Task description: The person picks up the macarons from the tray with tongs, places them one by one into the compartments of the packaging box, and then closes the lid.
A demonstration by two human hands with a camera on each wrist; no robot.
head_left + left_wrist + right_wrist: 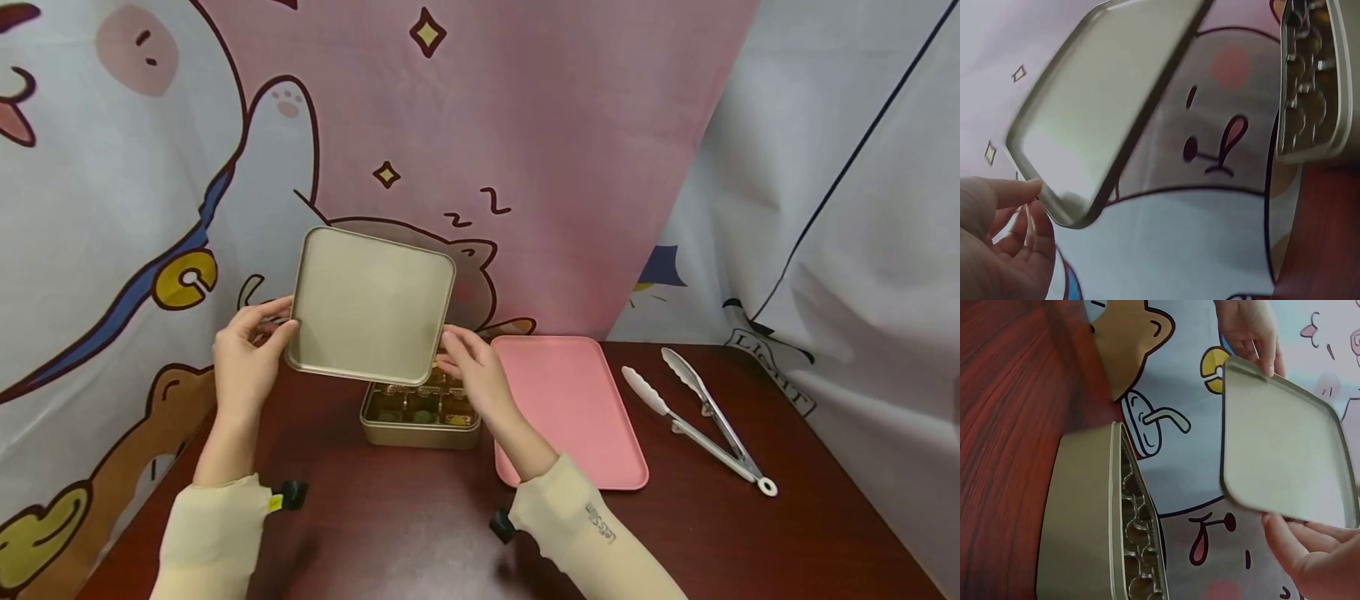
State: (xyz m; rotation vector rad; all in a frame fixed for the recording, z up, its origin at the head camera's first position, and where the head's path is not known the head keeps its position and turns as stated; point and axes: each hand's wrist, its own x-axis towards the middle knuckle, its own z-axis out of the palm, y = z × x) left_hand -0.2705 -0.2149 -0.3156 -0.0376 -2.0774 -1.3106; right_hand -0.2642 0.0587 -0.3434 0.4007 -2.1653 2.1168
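A pale gold rectangular tin lid (372,307) is held up tilted above the table, its inner side facing me. My left hand (249,354) pinches its left edge between thumb and fingers. On the opposite edge, near the lower corner, my right hand (480,375) pinches it too. Below and behind the lid stands the matching tin box (420,435), partly hidden by it. Inside the box is a clear divided insert (1137,534) with small compartments; some hold small green or yellow items, too small to tell. The lid (1104,94) is apart from the box.
Right of the box lies a pink tray (562,408) flat on the dark red wooden table (420,517). Metal tongs (712,425) with white tips lie spread further right. A cartoon-printed cloth (570,167) hangs behind the table.
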